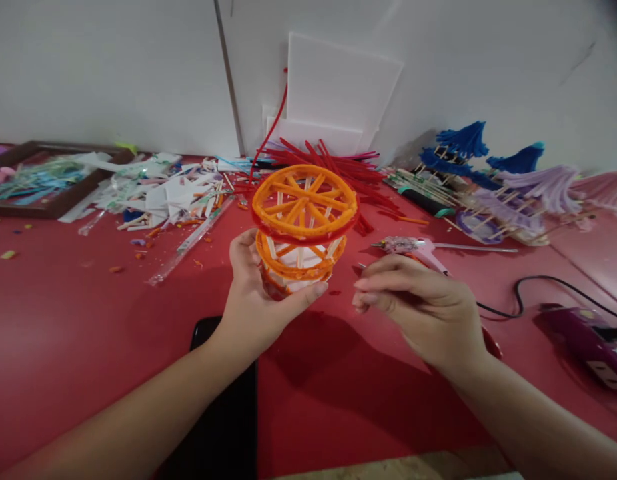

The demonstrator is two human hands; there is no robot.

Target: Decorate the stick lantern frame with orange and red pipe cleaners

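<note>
My left hand (pixel 263 287) is wrapped round the lower part of an orange and red round craft frame (pixel 304 207). The frame has a spoked wheel on top, pale sticks as posts and an orange ring lower down, and it is held up above the red table (pixel 308 413). To the right of the frame, apart from it, is my right hand (pixel 413 300), its thumb and fingertips pressed together. A small thin tip shows by those fingers, but I cannot make out what it belongs to. Just behind the right hand lies a pink glue gun (pixel 413 248).
Red pipe cleaners (pixel 333 167) lie behind the frame, near white boards (pixel 338 87). Scraps (pixel 168 193) and a brown tray (pixel 58 210) are at left. Blue and purple models (pixel 518 180) stand at right, above a purple power strip (pixel 588 343). A black object (pixel 223 420) lies in front.
</note>
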